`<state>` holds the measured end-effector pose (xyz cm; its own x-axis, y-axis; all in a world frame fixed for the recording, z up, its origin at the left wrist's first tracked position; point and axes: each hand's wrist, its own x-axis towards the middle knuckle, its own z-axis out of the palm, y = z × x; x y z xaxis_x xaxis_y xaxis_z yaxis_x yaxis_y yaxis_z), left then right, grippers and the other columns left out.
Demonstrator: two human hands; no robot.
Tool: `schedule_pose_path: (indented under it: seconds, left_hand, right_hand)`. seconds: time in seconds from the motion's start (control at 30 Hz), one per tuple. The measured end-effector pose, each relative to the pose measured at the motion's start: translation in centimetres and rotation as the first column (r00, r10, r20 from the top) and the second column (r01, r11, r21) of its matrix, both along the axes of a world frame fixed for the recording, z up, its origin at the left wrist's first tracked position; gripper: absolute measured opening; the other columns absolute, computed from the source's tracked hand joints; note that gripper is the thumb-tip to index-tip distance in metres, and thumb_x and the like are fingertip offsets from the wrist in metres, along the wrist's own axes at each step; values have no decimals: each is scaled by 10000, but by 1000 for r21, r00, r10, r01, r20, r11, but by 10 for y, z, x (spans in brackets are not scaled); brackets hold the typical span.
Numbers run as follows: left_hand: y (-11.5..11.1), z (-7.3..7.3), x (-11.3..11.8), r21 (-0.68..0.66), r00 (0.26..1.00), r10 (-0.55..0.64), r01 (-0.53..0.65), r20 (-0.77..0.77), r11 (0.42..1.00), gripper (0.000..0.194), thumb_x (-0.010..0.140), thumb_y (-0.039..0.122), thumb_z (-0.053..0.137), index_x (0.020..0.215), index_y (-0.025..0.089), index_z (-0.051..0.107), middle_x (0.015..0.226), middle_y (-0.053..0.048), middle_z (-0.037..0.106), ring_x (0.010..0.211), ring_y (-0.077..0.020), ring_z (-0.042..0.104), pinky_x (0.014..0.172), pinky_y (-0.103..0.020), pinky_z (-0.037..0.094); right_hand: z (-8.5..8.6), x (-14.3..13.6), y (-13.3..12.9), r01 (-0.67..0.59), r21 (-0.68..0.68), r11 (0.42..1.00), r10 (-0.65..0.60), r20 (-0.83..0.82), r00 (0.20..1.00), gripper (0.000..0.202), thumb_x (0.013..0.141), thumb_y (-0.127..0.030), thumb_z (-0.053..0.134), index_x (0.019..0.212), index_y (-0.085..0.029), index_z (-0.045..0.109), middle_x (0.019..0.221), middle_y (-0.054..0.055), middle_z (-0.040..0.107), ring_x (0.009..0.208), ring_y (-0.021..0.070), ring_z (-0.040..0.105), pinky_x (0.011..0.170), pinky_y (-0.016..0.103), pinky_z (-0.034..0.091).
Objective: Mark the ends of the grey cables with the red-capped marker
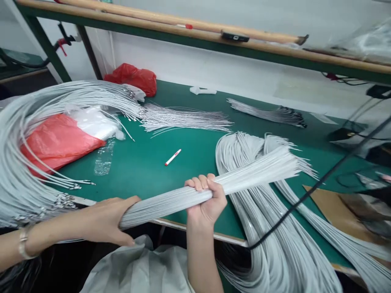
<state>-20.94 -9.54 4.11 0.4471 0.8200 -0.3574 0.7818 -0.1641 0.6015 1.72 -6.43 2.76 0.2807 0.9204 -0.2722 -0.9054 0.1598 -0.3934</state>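
A straight bundle of thin light-grey cables slants across the front of the green table, its right end fanned out above other cables. My right hand is closed around the middle of this bundle, fingers wrapped over the top. At the bundle's left end is my left hand, with thumb spread below and fingers stretched along the upper side. Its palm faces the cable ends, which it partly hides. Beyond my hands a white marker pen with a red tip lies on the table.
Coiled grey cables with metal ends fill the left side. Thick grey cable hanks hang over the front edge at right, crossed by a black cord. Red plastic bags lie at left. A wooden-edged shelf spans the back.
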Motion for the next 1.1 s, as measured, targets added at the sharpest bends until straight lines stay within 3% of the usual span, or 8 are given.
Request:
schedule_pose_path:
  seconds: [0.27, 0.47, 0.63, 0.8, 0.9, 1.03, 1.07, 1.1]
  left_hand:
    - [-2, 14, 4, 134, 952, -143, 185, -270, 974, 352, 670, 119, 508, 988, 263, 557, 789, -24, 664, 678, -254, 634, 546, -285, 344]
    - [66, 40, -47, 351, 878, -155, 335, -452, 874, 325, 663, 84, 526, 920, 266, 607, 729, -29, 632, 595, -217, 540, 592, -305, 334]
    - [150, 13, -85, 381, 862, -176, 382, -475, 842, 249, 600, 83, 575, 785, 241, 630, 614, -13, 585, 555, -202, 525, 610, -303, 363]
    - [163, -35, -104, 326, 807, -232, 457, -542, 827, 241, 655, 89, 580, 839, 213, 674, 691, -60, 660, 631, -236, 623, 574, -285, 401]
    - [153, -56, -109, 291, 793, -222, 444, -567, 847, 239, 632, 100, 638, 846, 196, 681, 718, -85, 687, 667, -268, 652, 575, -297, 431]
    - [139, -63, -110, 275, 790, -193, 415, -582, 867, 249, 669, 95, 636, 898, 182, 682, 796, -107, 712, 736, -267, 676, 610, -302, 468]
    - [135, -63, -109, 278, 790, -184, 408, -585, 869, 246, 685, 86, 626, 907, 177, 682, 810, -112, 714, 747, -263, 678, 621, -305, 475]
    - [131, -62, -108, 280, 790, -175, 402, -587, 872, 245, 696, 79, 622, 913, 173, 681, 819, -115, 715, 754, -260, 680, 628, -307, 482]
  right_hand:
    - [-7, 6, -4, -38, 64, 997, 34, 67, 997, 241, 547, -121, 607, 642, -196, 399, 486, -129, 393, 414, 25, 373, 483, 157, 445]
    - [-31, -29, 9, -19, -144, 989, 35, 111, 993, 202, 601, -213, 651, 768, -234, 540, 697, -72, 663, 767, 115, 666, 767, 242, 551]
    - [-64, -67, 33, -167, -318, 933, 182, 15, 983, 194, 700, -263, 692, 874, -265, 605, 836, -57, 705, 795, 118, 674, 687, 245, 546]
    - [-92, -73, 30, -408, -387, 827, 429, -34, 903, 327, 683, -317, 759, 963, -247, 605, 871, 7, 720, 825, 211, 706, 725, 395, 573]
    - [-102, -48, 11, -657, -464, 594, 775, 111, 622, 457, 627, -406, 833, 948, -221, 565, 1022, 64, 720, 849, 237, 719, 713, 369, 576]
    - [-88, -11, 12, -730, -679, 79, 920, 331, -208, 587, 664, -669, 703, 913, -147, 603, 700, 77, 712, 436, 118, 597, 397, 201, 409]
    - [-79, -11, 21, -703, -710, 26, 843, 394, -366, 574, 690, -684, 667, 886, -147, 612, 685, 76, 706, 449, 119, 598, 412, 204, 410]
    - [-69, -19, 35, -683, -716, 145, 726, 546, -418, 548, 761, -683, 589, 896, -152, 614, 669, 64, 696, 447, 111, 580, 430, 209, 416]
